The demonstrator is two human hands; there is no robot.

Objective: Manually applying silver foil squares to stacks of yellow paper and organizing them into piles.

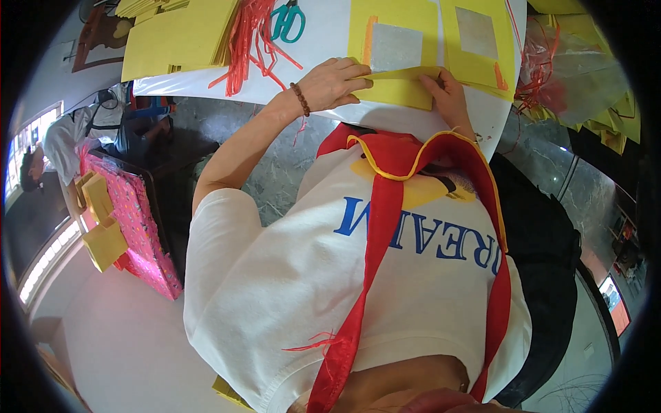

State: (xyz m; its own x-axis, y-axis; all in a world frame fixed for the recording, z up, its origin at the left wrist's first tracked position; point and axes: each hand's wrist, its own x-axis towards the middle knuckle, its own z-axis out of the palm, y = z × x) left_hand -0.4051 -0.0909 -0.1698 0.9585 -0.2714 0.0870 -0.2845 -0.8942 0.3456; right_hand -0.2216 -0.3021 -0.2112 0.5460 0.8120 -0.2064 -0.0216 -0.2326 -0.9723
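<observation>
Head view: we were mid-fold, left hand (335,84) flat on yellow envelope (401,88), right hand (446,93) pinching its flap; creasing likely followed.

Fingertips of the left hand (335,84) are tucked under the raised fold of a yellow paper sheet (403,86), whose far end runs off the top edge. The right hand (446,93) shows only its back; its grip on the paper cannot be made out. The scissors (288,20) are cut off at the top, blades out of sight. The stack of yellow sheets (180,34) is also clipped there. A crouching person (58,144) at far left is too warped and small to read.
</observation>
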